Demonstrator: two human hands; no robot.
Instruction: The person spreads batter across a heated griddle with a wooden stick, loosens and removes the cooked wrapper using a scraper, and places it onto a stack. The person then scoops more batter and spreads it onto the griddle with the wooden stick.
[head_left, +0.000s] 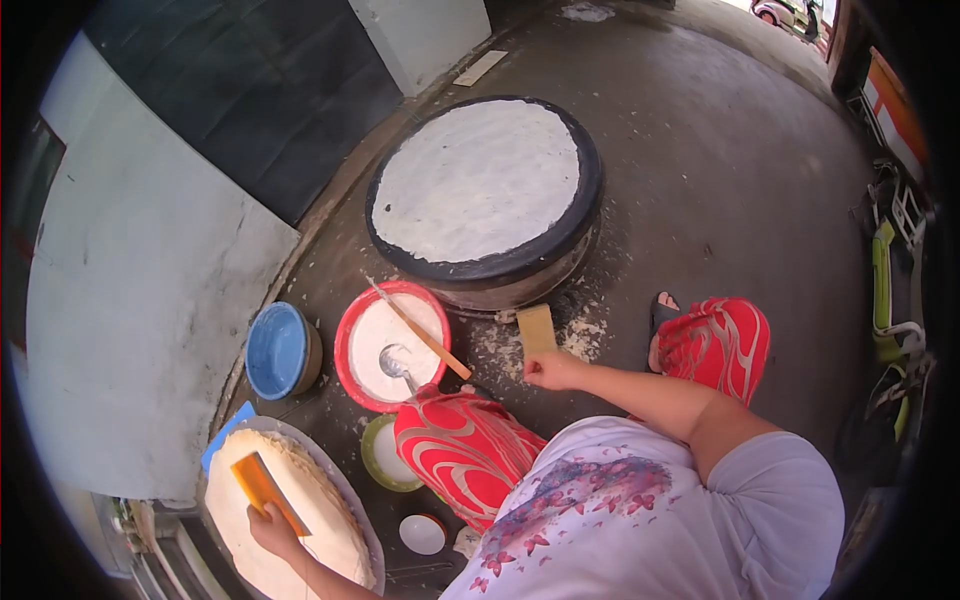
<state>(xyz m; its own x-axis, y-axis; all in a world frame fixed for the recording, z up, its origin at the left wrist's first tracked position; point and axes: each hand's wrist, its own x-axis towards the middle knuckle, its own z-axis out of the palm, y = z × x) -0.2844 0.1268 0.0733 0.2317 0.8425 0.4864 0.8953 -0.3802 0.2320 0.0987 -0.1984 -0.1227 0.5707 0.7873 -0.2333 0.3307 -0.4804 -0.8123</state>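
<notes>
My left hand (274,530) is closed on an orange flat scraper (262,484), which lies over a tall stack of thin pale flatbreads (235,510) at the lower left. Pinched in my right hand (552,370) is a tan flat rectangular piece (537,328); its exact kind I cannot make out. Just beyond it stands a round black-rimmed griddle (590,185), its top covered by a thin white layer of batter (480,180). A red basin (345,345) of white batter holds a metal ladle (396,362). A wooden-handled tool (425,335) rests across its rim.
A blue basin (278,350) stands by the wall, left of the red one. Close to my leg are a green-rimmed bowl (372,455) and a small white bowl (422,534). Crumbs (585,335) litter the floor before the griddle. A bicycle-like frame (890,290) lines the right side.
</notes>
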